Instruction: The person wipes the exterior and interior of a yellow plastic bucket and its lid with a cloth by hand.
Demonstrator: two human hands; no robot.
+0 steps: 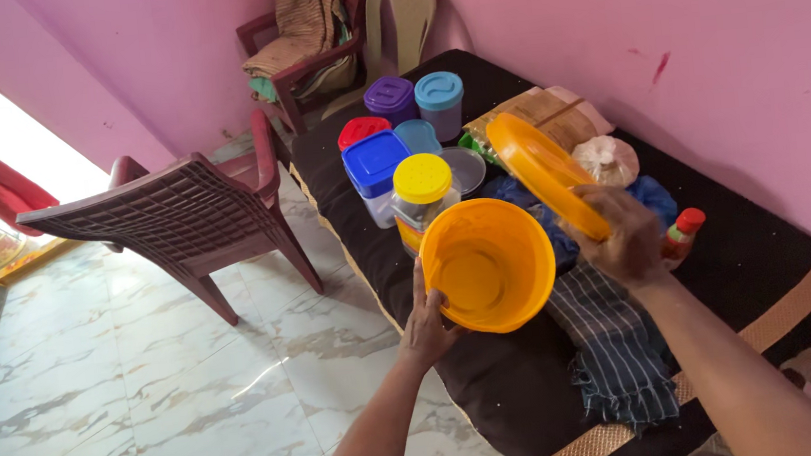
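The person's left hand (pixel 425 322) grips the orange tub (pixel 489 265) by its lower rim, fingers closed around the edge, the tub tipped so its empty mouth faces back toward the head camera. The right hand (pixel 627 238) pinches the matching orange lid (pixel 539 171) at its lower edge, fingers closed on it; the lid stands tilted, just up and to the right of the tub, its flat face turned partly toward the tub's mouth and not touching it. So the lid lies right of the tub, and the right hand is the nearer one to it (the left is fully taken up with the tub). Everything else sits behind the tub on the dark cloth-covered bed (pixel 760 256): five lidded containers, counted by lid colour as yellow (pixel 421 180), dark blue (pixel 375 158), red (pixel 362 127), purple (pixel 389 93) and light blue (pixel 439 93). Right of the tub lies a striped cloth (pixel 616 337), and beyond it a small bottle with a red cap (pixel 684 229). Left of the tub, on the marble floor, stands one brown plastic chair (pixel 174 214).
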